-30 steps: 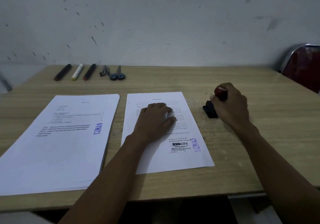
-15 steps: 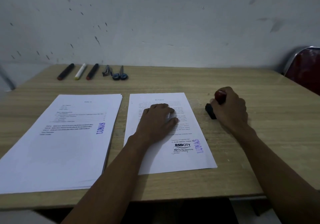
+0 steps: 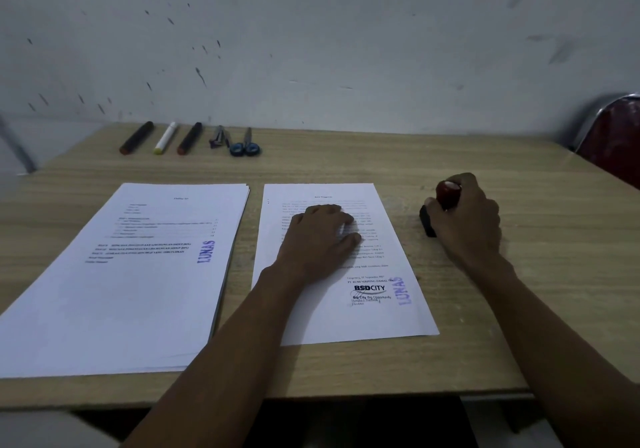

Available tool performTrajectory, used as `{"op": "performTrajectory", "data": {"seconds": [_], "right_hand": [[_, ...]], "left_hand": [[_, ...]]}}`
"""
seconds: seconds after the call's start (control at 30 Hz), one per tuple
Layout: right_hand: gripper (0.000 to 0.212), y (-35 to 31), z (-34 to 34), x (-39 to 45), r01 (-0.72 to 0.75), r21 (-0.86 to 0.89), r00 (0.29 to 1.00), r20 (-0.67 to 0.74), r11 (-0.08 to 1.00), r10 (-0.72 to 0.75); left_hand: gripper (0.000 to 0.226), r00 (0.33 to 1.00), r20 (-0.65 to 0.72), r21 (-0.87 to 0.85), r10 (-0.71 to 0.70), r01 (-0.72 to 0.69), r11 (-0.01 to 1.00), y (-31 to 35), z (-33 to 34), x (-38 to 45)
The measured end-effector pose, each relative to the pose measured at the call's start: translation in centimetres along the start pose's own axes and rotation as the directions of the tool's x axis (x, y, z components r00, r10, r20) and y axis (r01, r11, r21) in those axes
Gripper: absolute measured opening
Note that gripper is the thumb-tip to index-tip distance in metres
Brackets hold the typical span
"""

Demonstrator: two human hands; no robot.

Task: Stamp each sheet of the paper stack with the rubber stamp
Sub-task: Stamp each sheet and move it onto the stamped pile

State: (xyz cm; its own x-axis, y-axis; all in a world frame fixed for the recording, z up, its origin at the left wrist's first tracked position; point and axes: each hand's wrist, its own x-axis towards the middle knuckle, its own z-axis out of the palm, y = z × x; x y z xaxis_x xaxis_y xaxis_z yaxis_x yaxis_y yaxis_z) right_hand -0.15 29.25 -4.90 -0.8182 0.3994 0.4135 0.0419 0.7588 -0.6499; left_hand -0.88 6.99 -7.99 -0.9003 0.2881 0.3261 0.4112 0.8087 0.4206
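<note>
pale wood-grain table set against a scuffed grey wall. left: paper stack, its top sheet bearing a blue "lunas" mark near its right edge. centre: single sheet, just beside the stack but apart from it, printed with text and a "bsd city" logo, and carrying a second blue "lunas" mark at lower right. left hand lies palm-down, fingers loosely spread, pressing flat on the middle of this sheet and gripping nothing. right hand rests on the bare table right of the sheet, fingers wrapped closed around the rubber stamp; its red knob shows above the thumb, its black base sits on the wood. far edge: three markers, a dark clip and blue-handled scissors in a row. far right: a red chair, partly in view.
</note>
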Motion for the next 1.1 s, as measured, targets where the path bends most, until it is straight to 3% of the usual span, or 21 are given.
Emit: {"op": "performTrajectory", "data": {"seconds": [0.33,0.73,0.8,0.9,0.97,1.1], "right_hand": [[0.028,-0.1,-0.1,-0.2,0.031,0.028,0.995,-0.091,0.999,-0.028],[0.034,0.1,0.3,-0.5,0.051,0.053,0.997,-0.062,0.997,-0.048],[0.042,0.0,0.3,-0.5,0.031,0.046,0.999,-0.046,0.998,-0.029],[0.071,-0.3,-0.1,-0.8,-0.001,0.013,1.000,-0.026,1.000,0.001],[0.077,-0.6,-0.5,-1.4,-0.025,0.000,0.998,-0.056,1.000,0.025],[0.054,-0.9,-1.2,-3.9,-0.058,-0.073,0.998,-0.012,0.996,0.057]], "left_hand": [[0.036,1.000,-0.008,-0.007,0.001,-0.001,1.000,0.0,0.1,0.0],[0.037,1.000,-0.002,-0.016,-0.006,0.006,1.000,-0.1,0.1,0.0],[0.037,1.000,0.003,-0.017,-0.013,0.013,1.000,-0.1,0.2,0.0],[0.036,1.000,0.003,-0.015,-0.012,0.012,1.000,-0.2,0.1,0.0],[0.035,1.000,0.004,-0.014,-0.004,0.004,1.000,-0.1,0.0,0.0],[0.036,1.000,-0.007,-0.111,-0.026,0.025,0.993,0.2,-0.5,0.0]]}}
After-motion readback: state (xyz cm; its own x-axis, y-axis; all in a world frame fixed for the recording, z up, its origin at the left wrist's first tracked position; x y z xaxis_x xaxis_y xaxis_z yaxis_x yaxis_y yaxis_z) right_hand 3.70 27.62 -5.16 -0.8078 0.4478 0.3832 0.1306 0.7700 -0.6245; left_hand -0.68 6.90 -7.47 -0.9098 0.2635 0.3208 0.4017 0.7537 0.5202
